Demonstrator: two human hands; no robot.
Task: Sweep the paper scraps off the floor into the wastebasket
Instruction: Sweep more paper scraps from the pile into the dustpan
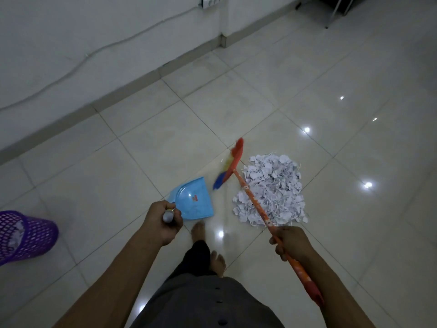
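A heap of white paper scraps (275, 185) lies on the tiled floor right of centre. My right hand (292, 242) grips the orange broom handle (257, 204); the broom's multicoloured head (230, 165) is blurred and sits just left of the heap. My left hand (163, 223) grips the upright handle of a light blue dustpan (195, 200), which rests on the floor left of the broom head, apart from the heap. A purple mesh wastebasket (26, 235) stands at the left edge with some paper inside.
My bare feet (208, 242) stand just behind the dustpan. A white wall with skirting (132, 76) runs diagonally behind, with a cable and a socket strip (211, 1). A metal furniture leg (332, 15) stands at the top right. Glossy tiles stretch to the right.
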